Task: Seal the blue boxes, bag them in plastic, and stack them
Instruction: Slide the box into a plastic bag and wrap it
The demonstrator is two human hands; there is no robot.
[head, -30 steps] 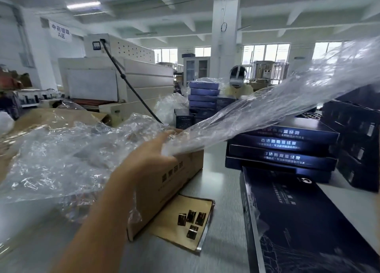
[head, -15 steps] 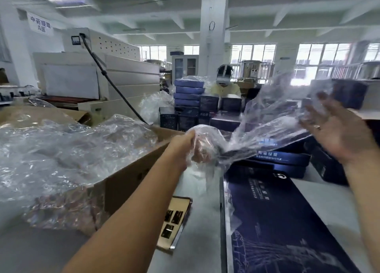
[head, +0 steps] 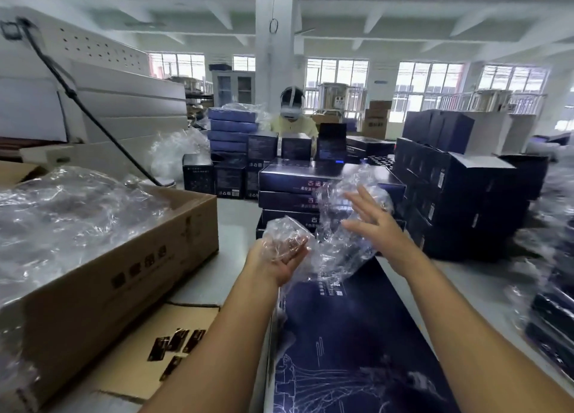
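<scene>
Fingers [head: 365, 199] spread on your right hand [head: 377, 226]; your left hand [head: 279, 262] seems to grip the plastic bag [head: 338, 257]. Open it for the blue box [head: 357, 335] at six o'clock.

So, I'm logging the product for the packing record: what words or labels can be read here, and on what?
"古法" on the front of the stacked blue boxes, rest hidden by the plastic bag.
Side of the cardboard carton: dark characters, too blurred to read.
Lid of the near blue box: white print, too small.
Labels on the small dark boxes: too small.
</scene>
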